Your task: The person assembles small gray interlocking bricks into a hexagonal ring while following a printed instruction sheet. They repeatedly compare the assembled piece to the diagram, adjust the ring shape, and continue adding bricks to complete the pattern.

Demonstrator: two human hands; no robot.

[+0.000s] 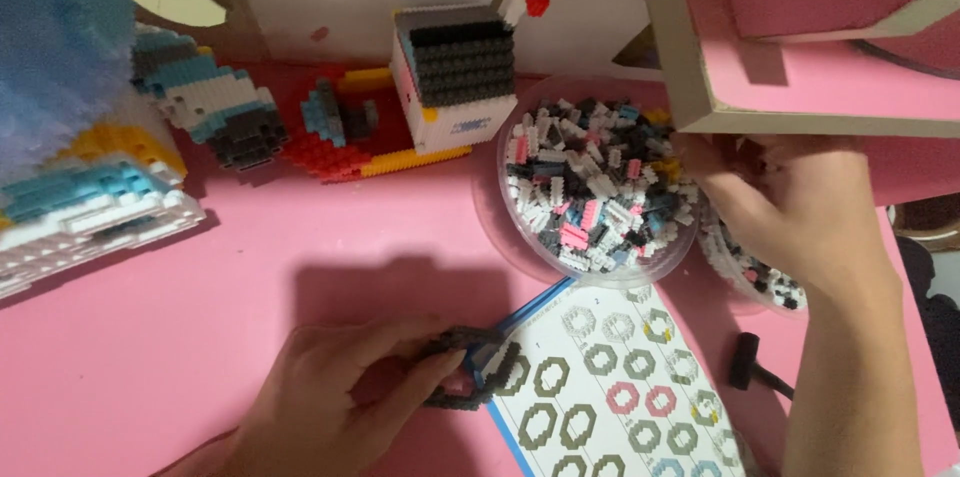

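Ring (475, 369) of dark bricks, pinched by left hand (335, 402) beside diagram sheet (620, 387); right hand (800, 207) reaches into bowl (520, 227), grip hidden.

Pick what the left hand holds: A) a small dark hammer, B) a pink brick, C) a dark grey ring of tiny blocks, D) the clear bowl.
C: the left hand grips a dark grey ring of tiny blocks at the edge of the instruction sheet.

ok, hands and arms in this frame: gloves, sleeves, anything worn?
Both bare. Left hand shows no glove, ring or sleeve in view. Right hand and its forearm are bare too: no watch, band or sleeve visible up to the frame edge.
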